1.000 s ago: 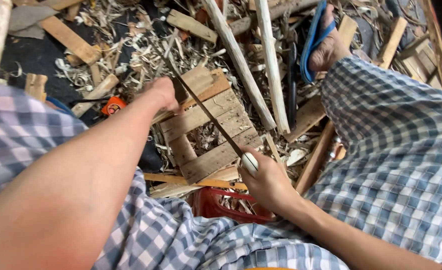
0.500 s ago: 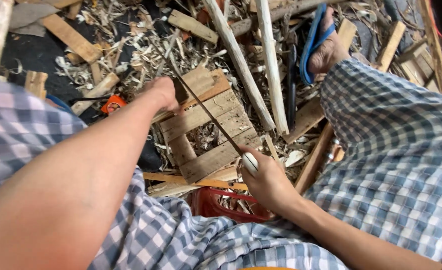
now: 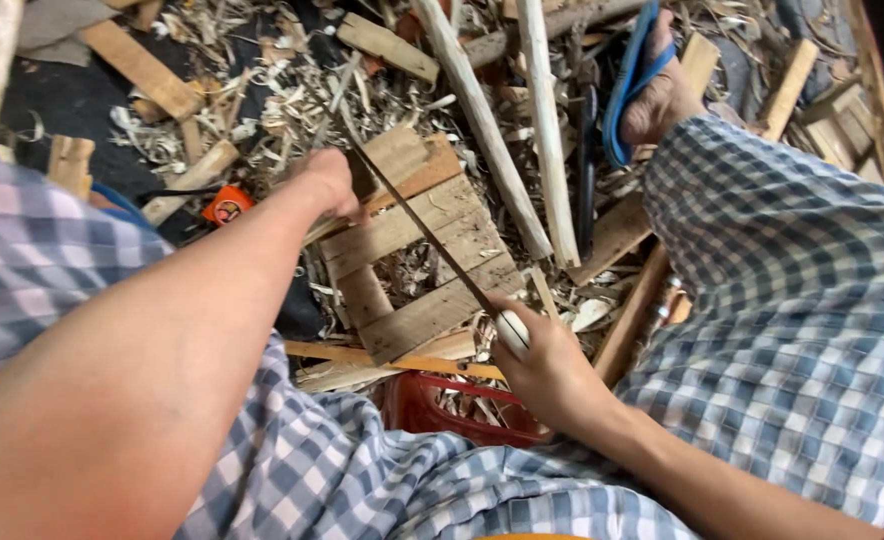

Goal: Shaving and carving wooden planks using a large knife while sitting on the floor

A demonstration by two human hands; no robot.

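My right hand (image 3: 547, 365) grips the white handle of a long thin blade (image 3: 427, 235) that runs up and to the left across a small wooden pallet (image 3: 432, 265). My left hand (image 3: 327, 180) is closed on the far end of the blade, at the pallet's upper left corner. The blade lies diagonally over the pallet's slats. Both arms reach out over my legs in blue and white checked cloth.
Wood shavings and offcuts cover the ground. Two peeled sticks (image 3: 507, 130) lean past the pallet's right side. My foot in a blue sandal (image 3: 642, 75) rests at the upper right. An orange tape measure (image 3: 227, 207) lies left; a red crate (image 3: 452, 405) sits below the pallet.
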